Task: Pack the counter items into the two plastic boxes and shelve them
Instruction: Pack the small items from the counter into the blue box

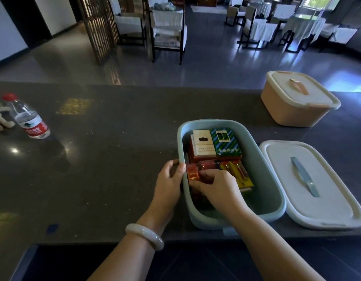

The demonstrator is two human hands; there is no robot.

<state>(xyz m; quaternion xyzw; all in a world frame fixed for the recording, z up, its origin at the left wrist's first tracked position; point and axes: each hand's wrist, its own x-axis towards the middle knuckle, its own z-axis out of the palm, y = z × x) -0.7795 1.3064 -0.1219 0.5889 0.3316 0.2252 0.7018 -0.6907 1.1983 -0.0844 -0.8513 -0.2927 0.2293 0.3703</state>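
Gripping a red pack over the dark counter, both hands face a dining room.

The open blue box sits on the counter, holding a white pack, a green pack, red packs and a yellow pack. Its white lid lies flat just right of it. The pink box, lid on, stands further back right.
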